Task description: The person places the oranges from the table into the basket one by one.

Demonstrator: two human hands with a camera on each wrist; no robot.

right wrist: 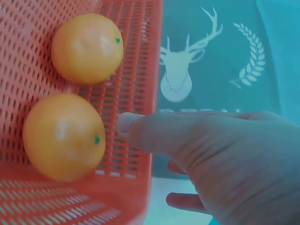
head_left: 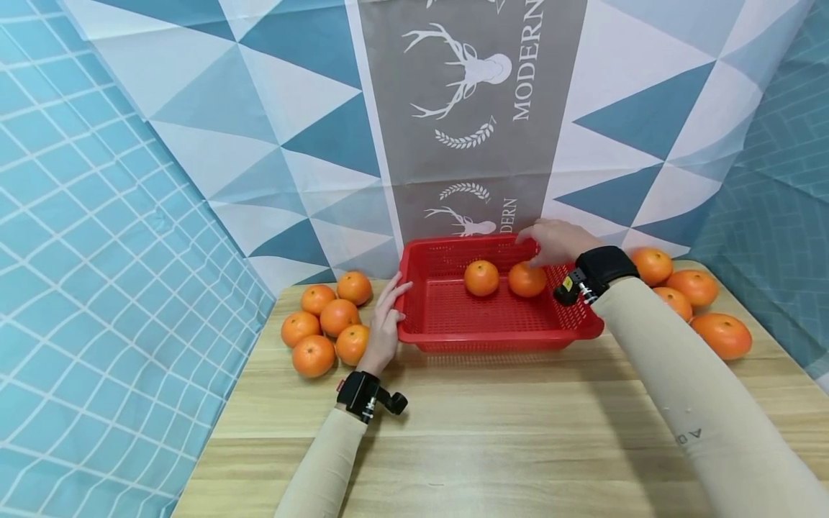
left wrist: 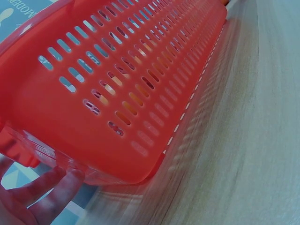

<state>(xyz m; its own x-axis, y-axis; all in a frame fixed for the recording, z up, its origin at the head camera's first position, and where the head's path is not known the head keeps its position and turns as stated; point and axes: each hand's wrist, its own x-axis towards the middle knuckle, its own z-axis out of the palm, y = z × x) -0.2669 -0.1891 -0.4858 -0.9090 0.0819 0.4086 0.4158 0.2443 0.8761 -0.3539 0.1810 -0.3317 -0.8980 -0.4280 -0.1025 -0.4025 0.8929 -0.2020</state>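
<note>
A red plastic basket (head_left: pixel 488 337) with slotted walls stands at the back of the table. Two oranges sit in it, one near the middle (head_left: pixel 481 278) and one to its right (head_left: pixel 527 280). My left hand (head_left: pixel 383 327) is at the basket's left end, its fairly straight fingers touching the end wall by the rim. Over the far right rim is my right hand (head_left: pixel 558 241), thumb extended inward and other fingers beyond the rim. In the right wrist view, a gap separates the thumb (right wrist: pixel 145 129) from the nearer orange (right wrist: pixel 65 137); nothing is in its grasp.
Several oranges (head_left: pixel 340 317) lie grouped left of the basket, beside the left hand. Another group of oranges (head_left: pixel 694 288) lies to the right, partly behind the right forearm. A patterned cloth (head_left: pixel 311 144) hangs behind the wooden table (head_left: pixel 492 432).
</note>
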